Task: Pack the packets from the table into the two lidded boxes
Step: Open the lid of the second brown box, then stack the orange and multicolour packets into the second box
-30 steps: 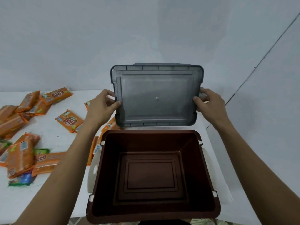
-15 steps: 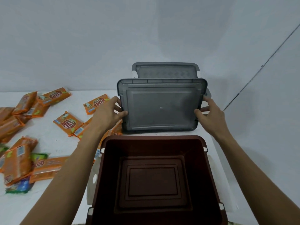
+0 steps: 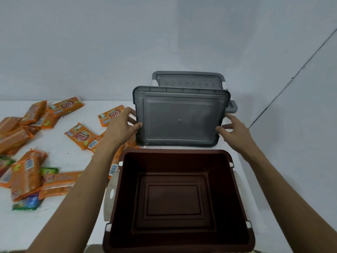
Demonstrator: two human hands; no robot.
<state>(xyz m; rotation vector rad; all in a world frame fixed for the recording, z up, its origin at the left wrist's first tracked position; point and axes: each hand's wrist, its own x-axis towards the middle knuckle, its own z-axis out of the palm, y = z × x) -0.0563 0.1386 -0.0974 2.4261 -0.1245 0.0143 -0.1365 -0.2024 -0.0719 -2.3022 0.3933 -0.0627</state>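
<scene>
Orange foil packets [image 3: 81,136] with a red oval logo reading roughly "KUA" and barcode stickers lie scattered on the white table [image 3: 63,154], left of the open brown box [image 3: 175,152]. The box is smooth plastic with a stepped rectangular floor. Just behind it a grey ribbed plastic lid [image 3: 179,119] stands tilted, underside facing the camera. Left hand [image 3: 120,126] grips the lid's left edge, thumb on the face. Right hand [image 3: 235,132] touches the right edge with straight fingers. A second box [image 3: 189,80], grey and lidded, sits behind the lid.

left grip [image 3: 124,125]: bare hand | right grip [image 3: 235,133]: bare hand | forearms [image 3: 82,189]: bare to frame edge
</scene>
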